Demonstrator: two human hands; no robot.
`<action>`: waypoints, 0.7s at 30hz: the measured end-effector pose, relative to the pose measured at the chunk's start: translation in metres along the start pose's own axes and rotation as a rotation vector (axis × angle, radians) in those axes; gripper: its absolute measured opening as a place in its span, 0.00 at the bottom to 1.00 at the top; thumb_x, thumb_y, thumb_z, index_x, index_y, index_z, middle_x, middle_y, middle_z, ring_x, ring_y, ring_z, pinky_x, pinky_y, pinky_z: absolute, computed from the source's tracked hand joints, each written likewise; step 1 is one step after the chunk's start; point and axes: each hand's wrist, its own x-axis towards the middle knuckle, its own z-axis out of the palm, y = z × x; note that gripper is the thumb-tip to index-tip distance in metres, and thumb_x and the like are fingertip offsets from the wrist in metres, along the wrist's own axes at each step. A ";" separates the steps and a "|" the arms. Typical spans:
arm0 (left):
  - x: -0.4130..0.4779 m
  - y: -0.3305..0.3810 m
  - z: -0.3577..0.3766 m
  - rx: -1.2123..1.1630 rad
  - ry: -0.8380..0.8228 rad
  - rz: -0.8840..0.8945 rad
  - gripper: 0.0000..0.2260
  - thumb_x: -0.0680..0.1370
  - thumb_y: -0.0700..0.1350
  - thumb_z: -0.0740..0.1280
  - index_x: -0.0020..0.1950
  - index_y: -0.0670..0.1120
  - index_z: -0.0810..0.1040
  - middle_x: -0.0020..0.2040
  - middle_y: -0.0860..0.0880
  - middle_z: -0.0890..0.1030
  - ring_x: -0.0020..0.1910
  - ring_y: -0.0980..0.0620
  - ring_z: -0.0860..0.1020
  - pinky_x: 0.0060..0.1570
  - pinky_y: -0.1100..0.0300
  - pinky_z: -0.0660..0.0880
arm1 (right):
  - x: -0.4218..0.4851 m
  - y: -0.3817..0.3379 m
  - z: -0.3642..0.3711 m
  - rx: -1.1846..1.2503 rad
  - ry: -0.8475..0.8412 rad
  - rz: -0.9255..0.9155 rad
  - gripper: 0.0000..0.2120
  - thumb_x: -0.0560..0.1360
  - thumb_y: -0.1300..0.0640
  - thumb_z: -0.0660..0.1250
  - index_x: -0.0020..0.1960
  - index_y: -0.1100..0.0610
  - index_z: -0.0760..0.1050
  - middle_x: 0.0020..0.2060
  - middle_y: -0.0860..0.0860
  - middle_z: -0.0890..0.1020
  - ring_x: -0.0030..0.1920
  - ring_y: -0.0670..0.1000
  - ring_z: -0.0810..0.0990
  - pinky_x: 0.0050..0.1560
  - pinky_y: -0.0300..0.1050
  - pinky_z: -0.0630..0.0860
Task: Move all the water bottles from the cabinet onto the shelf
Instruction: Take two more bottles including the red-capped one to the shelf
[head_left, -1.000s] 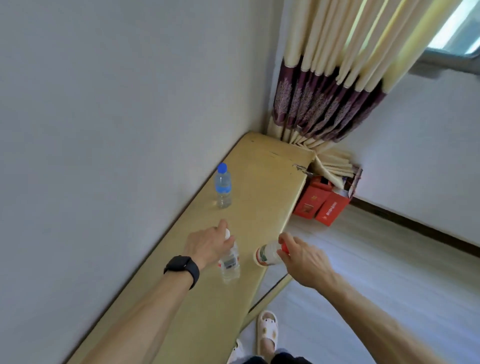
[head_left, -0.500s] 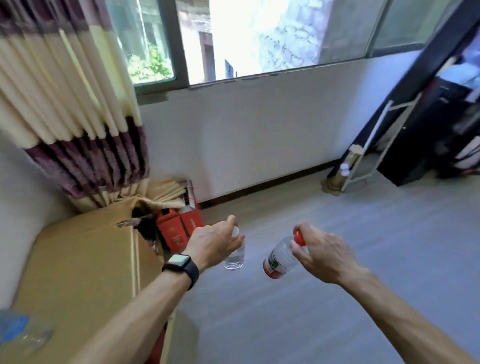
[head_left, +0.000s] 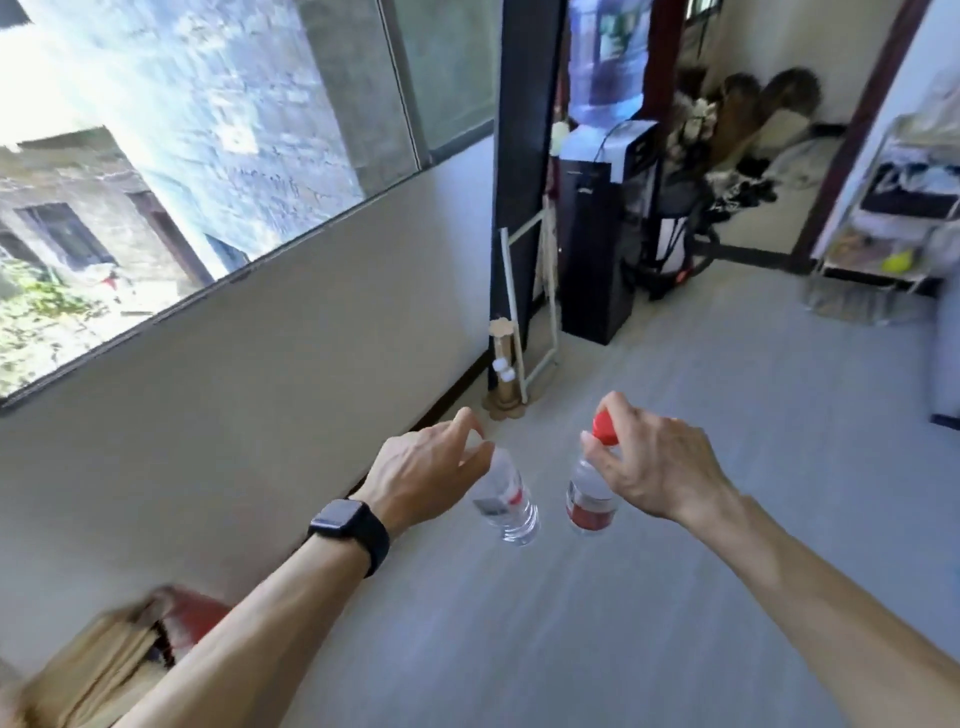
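Left hand (head_left: 426, 470) apparently pinches clear bottle (head_left: 508, 506); right hand (head_left: 657, 470), red-capped bottle (head_left: 589, 501).

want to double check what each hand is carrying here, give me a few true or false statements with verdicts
1. The left hand grips a clear plastic bottle with a white-and-red label by its top. True.
2. The right hand holds a blue-capped bottle. False: it holds a red-capped clear plastic bottle with a red label.
3. The black smartwatch sits on the right wrist. False: it is on the left wrist.
4. Both bottles hang over the grey floor, apart from each other. True.
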 end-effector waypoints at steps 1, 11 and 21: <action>0.025 0.002 0.001 -0.001 0.012 0.046 0.13 0.81 0.59 0.54 0.59 0.53 0.67 0.53 0.50 0.83 0.47 0.43 0.80 0.38 0.56 0.67 | 0.013 0.014 -0.001 0.002 0.013 0.046 0.15 0.78 0.39 0.56 0.50 0.50 0.63 0.40 0.47 0.79 0.41 0.59 0.78 0.39 0.48 0.68; 0.279 0.023 0.007 0.124 -0.022 0.579 0.10 0.82 0.55 0.54 0.50 0.49 0.64 0.38 0.51 0.74 0.34 0.47 0.72 0.29 0.55 0.66 | 0.135 0.109 -0.034 -0.112 0.116 0.431 0.15 0.78 0.36 0.55 0.50 0.47 0.63 0.42 0.44 0.81 0.41 0.56 0.76 0.39 0.48 0.67; 0.502 0.136 -0.047 0.077 0.206 0.841 0.08 0.80 0.53 0.56 0.53 0.50 0.69 0.40 0.52 0.77 0.38 0.47 0.75 0.30 0.57 0.65 | 0.216 0.222 -0.131 -0.248 0.400 0.675 0.22 0.76 0.33 0.54 0.54 0.51 0.68 0.51 0.56 0.83 0.53 0.63 0.80 0.44 0.52 0.73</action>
